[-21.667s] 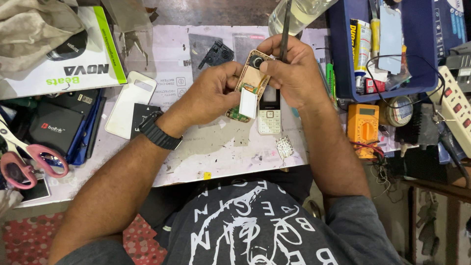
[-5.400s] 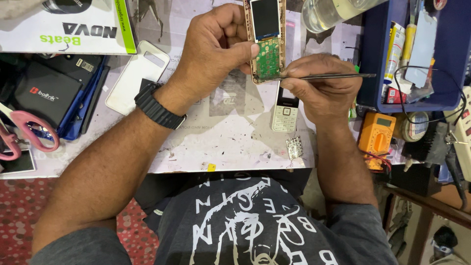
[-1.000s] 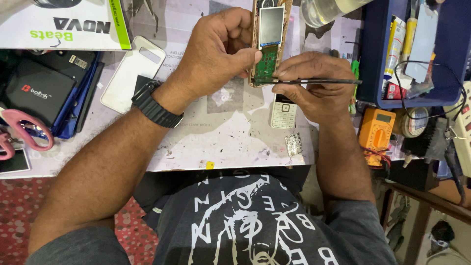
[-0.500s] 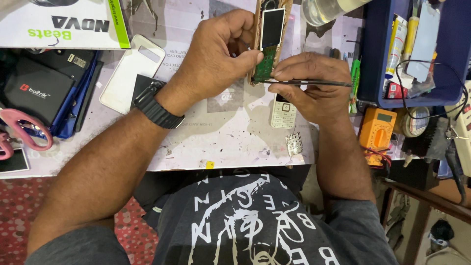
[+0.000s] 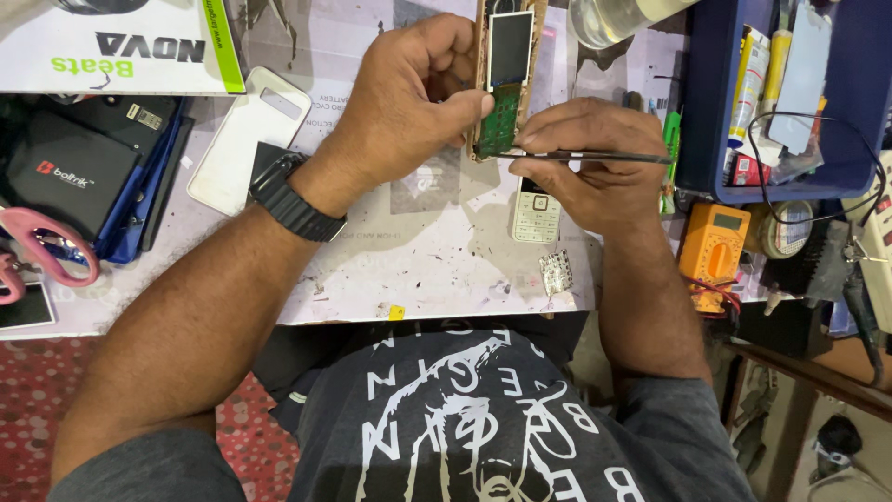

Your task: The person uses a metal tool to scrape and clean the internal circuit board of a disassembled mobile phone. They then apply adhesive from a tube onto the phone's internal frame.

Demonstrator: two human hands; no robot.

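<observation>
My left hand (image 5: 409,102) holds an opened small phone (image 5: 505,79) upright above the worktable; its dark screen and green circuit board face me. My right hand (image 5: 585,163) pinches thin metal tweezers (image 5: 595,157), lying level, with the tip at the lower edge of the green board. A black watch (image 5: 295,200) is on my left wrist. Under my right hand a white phone keypad cover (image 5: 536,214) lies on the table, and a small metal keypad sheet (image 5: 556,272) lies just below it.
A white phone case (image 5: 243,139) lies left of my hand, with a black pouch (image 5: 74,177) and pink scissors (image 5: 46,251) farther left. A blue tray (image 5: 790,102) of tools stands at the right, an orange multimeter (image 5: 711,246) below it. A clear bottle (image 5: 613,19) stands at the top.
The phone has been lifted and tilted slightly over the last second. The tweezers stay at the board's lower edge; both hands have shifted only a little.
</observation>
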